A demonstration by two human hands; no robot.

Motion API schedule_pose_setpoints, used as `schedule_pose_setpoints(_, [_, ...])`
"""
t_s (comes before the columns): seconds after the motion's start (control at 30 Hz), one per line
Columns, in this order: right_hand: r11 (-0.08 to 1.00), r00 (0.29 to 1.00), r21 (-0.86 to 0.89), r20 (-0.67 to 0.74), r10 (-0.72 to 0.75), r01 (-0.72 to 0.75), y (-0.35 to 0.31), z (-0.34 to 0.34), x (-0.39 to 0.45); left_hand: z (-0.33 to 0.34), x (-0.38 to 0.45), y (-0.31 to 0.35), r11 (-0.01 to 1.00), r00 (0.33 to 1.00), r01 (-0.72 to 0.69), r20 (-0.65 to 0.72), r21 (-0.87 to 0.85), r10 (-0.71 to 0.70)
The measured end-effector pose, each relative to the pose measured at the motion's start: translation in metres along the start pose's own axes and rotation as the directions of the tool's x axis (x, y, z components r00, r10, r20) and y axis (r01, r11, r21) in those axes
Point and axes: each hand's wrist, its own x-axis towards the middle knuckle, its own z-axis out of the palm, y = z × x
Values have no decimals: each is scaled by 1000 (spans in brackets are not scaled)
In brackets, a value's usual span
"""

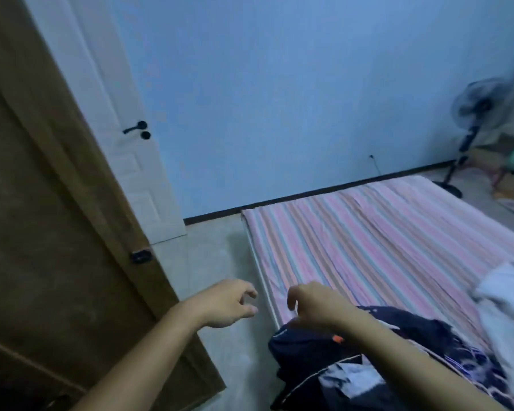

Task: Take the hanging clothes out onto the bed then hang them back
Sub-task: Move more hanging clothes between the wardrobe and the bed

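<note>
Head view, near to far. Dark navy clothes [309, 351] heaped at the 5 o'clock corner of the frame, on the near corner of the bed [383, 247]; pale piping along one edge, a small orange tab showing beside the right wrist. A lighter blue-grey garment [350, 378] folded in among them. White clothes [505, 295] bunched at 4 o'clock, also on the bed, blurred.

Right hand [315, 304] reaches over the navy heap, near 6 o'clock; fingers loosely curled, grasping nothing, forearm crossing above the fabric. Left hand [229, 301] at 7 o'clock, over the pale floor [208, 262] just off the bed's edge; fingers relaxed and half-curled, thumb near fingertips, holding nothing.

Bed covered by a pink striped sheet [353, 232], running from centre toward 3 o'clock.

Brown wardrobe door [42, 203] fills 9 o'clock, swung open, small dark latch on its edge; interior not visible.

Farther: white room door [125, 143] at 11 o'clock with black lever handle. Blue wall [279, 99] at 12. Standing fan [478, 105] at 2 o'clock; cluttered items behind it, too blurred to name.
</note>
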Motion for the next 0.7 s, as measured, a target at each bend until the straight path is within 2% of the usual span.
schedule_pose_setpoints(0.13, [980, 981, 57, -6, 192, -191, 60, 8, -28, 18, 68, 46, 984, 984, -151, 109, 93, 141])
schedule_pose_setpoints(0.3, [872, 882, 179, -44, 469, -455, 123, 23, -61, 43, 146, 101, 920, 920, -346, 259, 185, 294])
schedule_pose_setpoints(0.5, [639, 660, 315, -50, 749, -701, 179, 58, -101, 75, 225, 158, 736, 757, -625, 431, 260, 491])
schedule_pose_setpoints(0.7, [317, 400, 469, 88, 912, -825, 211, 113, -148, 128, 275, 194, 670, 674, -698, 545, 251, 499])
